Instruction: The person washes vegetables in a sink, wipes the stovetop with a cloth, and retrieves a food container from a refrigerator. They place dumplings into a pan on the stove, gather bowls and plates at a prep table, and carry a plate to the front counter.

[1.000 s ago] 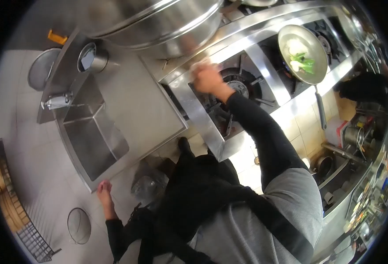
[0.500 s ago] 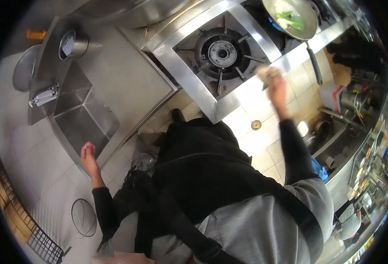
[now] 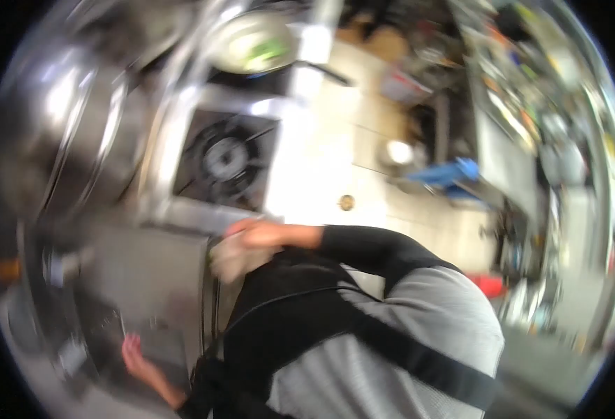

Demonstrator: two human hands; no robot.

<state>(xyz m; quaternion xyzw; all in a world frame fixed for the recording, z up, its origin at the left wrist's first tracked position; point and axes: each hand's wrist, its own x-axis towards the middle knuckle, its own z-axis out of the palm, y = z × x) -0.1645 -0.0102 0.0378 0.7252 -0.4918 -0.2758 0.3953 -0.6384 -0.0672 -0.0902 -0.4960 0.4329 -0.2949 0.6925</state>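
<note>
My right hand (image 3: pixel 255 234) is closed around a pale beige cloth (image 3: pixel 236 258), which hangs down in front of my apron, by the near corner of the stove. The cloth is blurred. Over the sink (image 3: pixel 164 349) at the lower left is my left hand (image 3: pixel 134 355); motion smears its fingers, and I see no object in it. Beyond my right hand lies a gas burner (image 3: pixel 225 159) with no pan on it. A frying pan (image 3: pixel 224 52) with green leafy vegetable (image 3: pixel 265 52) sits on the farther burner.
The pan's dark handle (image 3: pixel 328 73) sticks out over the tiled floor (image 3: pixel 370 153). A steel counter (image 3: pixel 147 262) joins the stove to the sink. On the right are shelves with cookware, a blue cloth or bag (image 3: pixel 447 173) and a long worktop (image 3: pixel 506 146).
The view has swung round to the right. My right hand has come in from beside the stove front to my body, carrying the cloth. My left hand now appears over the sink.
</note>
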